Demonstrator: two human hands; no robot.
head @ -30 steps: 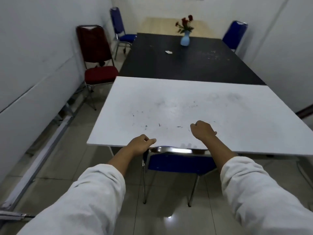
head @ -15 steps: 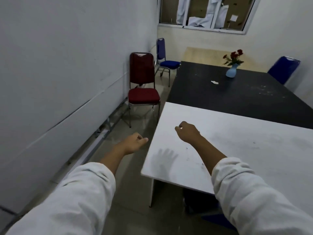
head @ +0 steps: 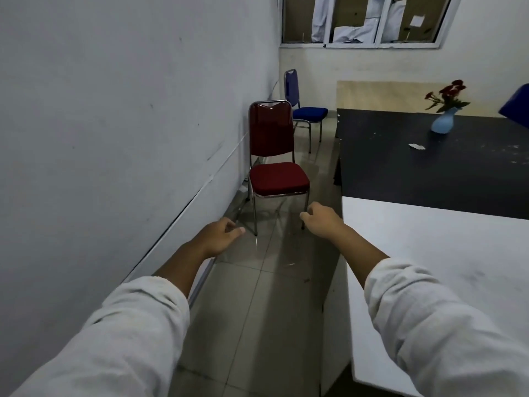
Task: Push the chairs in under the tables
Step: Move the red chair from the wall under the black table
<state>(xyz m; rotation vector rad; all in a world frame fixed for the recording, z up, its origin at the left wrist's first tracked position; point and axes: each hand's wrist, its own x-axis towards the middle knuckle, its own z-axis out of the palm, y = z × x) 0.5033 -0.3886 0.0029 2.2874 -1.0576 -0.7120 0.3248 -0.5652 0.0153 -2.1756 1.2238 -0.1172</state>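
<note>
A red chair (head: 274,164) stands by the left wall, facing me, apart from the black table (head: 429,173). Behind it a blue chair (head: 303,110) faces right, toward the far end of that table. The white table (head: 446,253) fills the right foreground. My left hand (head: 220,236) is stretched out over the floor, fingers loosely curled, holding nothing. My right hand (head: 322,220) hovers near the white table's corner, fingers curled, empty. Both hands are short of the red chair.
A grey wall (head: 114,138) runs along the left, leaving a narrow tiled aisle (head: 257,310). A blue vase with red flowers (head: 442,121) and a paper scrap (head: 416,146) sit on the black table. Another blue chair back (head: 518,104) shows at far right.
I let go of the blue chair under the white table and turned left. The red chair is now straight ahead and closer; both hands swung off the tabletop into the aisle.
</note>
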